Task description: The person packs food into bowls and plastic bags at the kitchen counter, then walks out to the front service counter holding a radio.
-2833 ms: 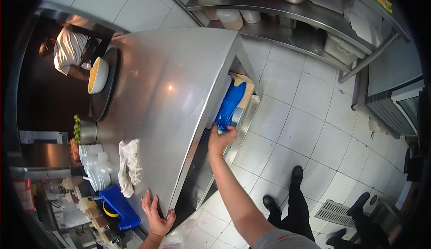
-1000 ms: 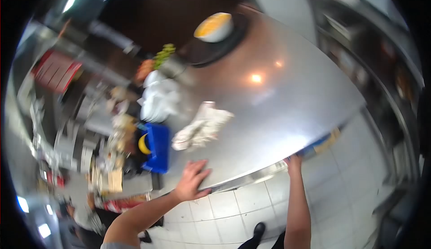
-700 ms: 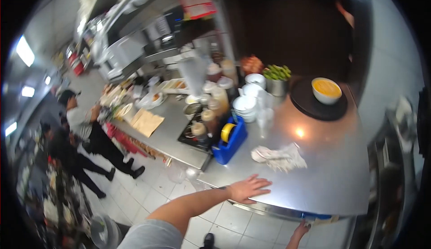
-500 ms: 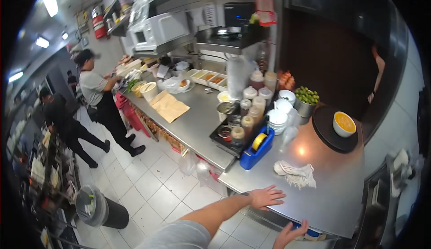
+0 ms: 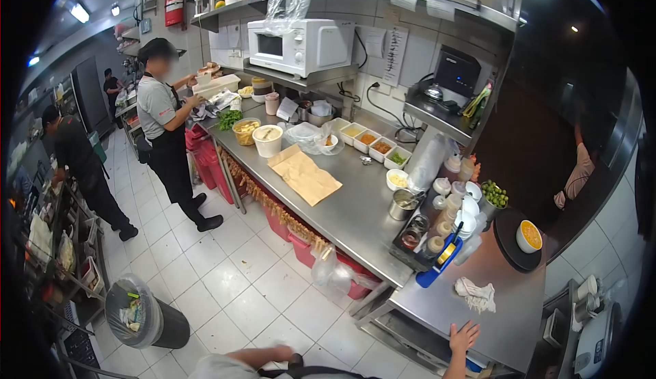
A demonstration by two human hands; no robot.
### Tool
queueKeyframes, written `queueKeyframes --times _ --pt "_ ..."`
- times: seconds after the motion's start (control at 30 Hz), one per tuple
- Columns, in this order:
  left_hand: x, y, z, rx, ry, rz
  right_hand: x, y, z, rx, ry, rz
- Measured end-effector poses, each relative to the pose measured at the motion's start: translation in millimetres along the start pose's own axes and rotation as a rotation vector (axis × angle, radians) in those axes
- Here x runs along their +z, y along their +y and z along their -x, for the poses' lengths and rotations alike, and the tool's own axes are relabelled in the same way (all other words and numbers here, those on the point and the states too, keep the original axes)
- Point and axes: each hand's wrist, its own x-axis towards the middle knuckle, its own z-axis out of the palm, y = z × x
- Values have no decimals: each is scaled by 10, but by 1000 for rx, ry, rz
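My right hand [image 5: 465, 338] is at the front edge of the right-hand steel counter [image 5: 427, 302], fingers spread, holding nothing. Just beyond its fingertips lies a crumpled white cloth [image 5: 476, 294]. Low in the view, over the tiled floor, is my left hand [image 5: 279, 354], held near my body. It is blurred and its fingers cannot be made out. Past the cloth, a blue tape dispenser [image 5: 437, 266] stands by several squeeze bottles [image 5: 447, 208]. A white bowl of orange food [image 5: 529, 236] sits on a round black tray [image 5: 507, 232].
The long steel counter [image 5: 372, 232] carries brown paper [image 5: 304, 175], a white tub [image 5: 268, 141] and small food containers [image 5: 382, 148]. A microwave [image 5: 301, 47] stands on a shelf above. A lined trash bin [image 5: 160, 321] is on the floor. A co-worker [image 5: 164, 129] works at the far end.
My left hand has come away from the counter edge down toward my body. My right hand now reaches onto the counter edge. The view has turned left and takes in more of the long counter.
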Motion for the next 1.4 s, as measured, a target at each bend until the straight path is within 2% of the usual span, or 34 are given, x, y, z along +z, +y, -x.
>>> queueKeyframes --times 0.03,0.07,0.1,0.13,0.17,0.23,0.27,0.33,0.4,0.43,0.47,0.5,0.57,0.6,0.63,0.7,0.77,0.83,0.87,0.9,0.97,1.0,1.07,1.2,1.27,1.3,1.33,1.37,1.4 --pt "291 -446 550 -465 12 224 -5 0 -2 23 -24 2" --pt "562 -901 1080 -769 87 395 10 5 -47 47 -55 42" --pt "702 -1220 1650 -1011 93 420 -5 -9 -53 46 -61 45" --pt "391 -1101 2292 -1299 283 502 -20 -32 -71 84 -97 39" --pt "48 -1027 2801 -1502 337 663 -29 -53 -86 122 -135 37" --pt "402 -1302 3346 -1450 682 759 -93 -189 -105 173 -192 56" --pt "484 -1366 3390 -1451 678 758 -126 -285 -91 243 -204 50" --pt "672 -1514 3308 -1536 898 477 -84 -408 -103 320 -211 41" --pt "837 -1550 2910 -1359 968 497 100 -582 -204 339 -288 296" --pt "743 -1461 2670 -1299 817 574 117 -763 -125 152 -378 379" --pt "874 -1435 2300 -1161 876 466 125 -996 68 -46 -467 464" --pt "959 -1487 1885 -1067 851 545 115 -1298 287 -152 -484 457" --pt "583 -1373 1221 -902 806 716 256 -1857 460 -552 -613 531" --pt "312 -1363 970 -733 766 640 91 -2286 604 -638 -888 196" --pt "26 -1354 714 -652 866 744 245 -2618 588 -706 -1200 -150" --pt "-943 -1333 591 -582 882 840 -175 -3523 879 -778 -1292 -405" --pt "-1676 -1476 614 -563 909 897 -75 -4196 774 -1177 -774 -443" --pt "-2251 -1655 686 -550 1097 962 373 -4876 318 -1153 -535 -251" --pt "-2430 -1708 745 -564 1223 994 293 -5175 284 -1061 -368 -265" --pt "-2558 -1727 827 -586 1232 1003 185 -5487 281 -964 -203 -281" --pt "-2766 -1730 957 -596 1371 1062 332 -6002 45 -821 -81 -265" --pt "-2810 -1743 991 -606 1384 1065 301 -6193 -9 -837 -82 -264" --pt "-2832 -1830 1058 -560 1283 1163 290 -6542 -70 -674 -107 -246" --pt "-2966 -2214 1067 -478 1377 1278 516 -6804 -366 -796 -114 -164" --pt "-3210 -2479 1126 -460 1418 1174 711 -6867 -616 -980 -452 -395" --pt "-3343 -2624 1164 -437 1465 1067 760 -6874 -654 -968 -452 -392" --pt "-3495 -2786 1205 -353 1560 966 579 -6860 -592 -932 -557 -703" --pt "-3707 -2896 1336 -342 1547 966 405 -6845 -503 -873 -654 -1018" --pt "-3975 -2978 1512 -318 1525 902 252 -6877 -440 -860 -641 -1022"
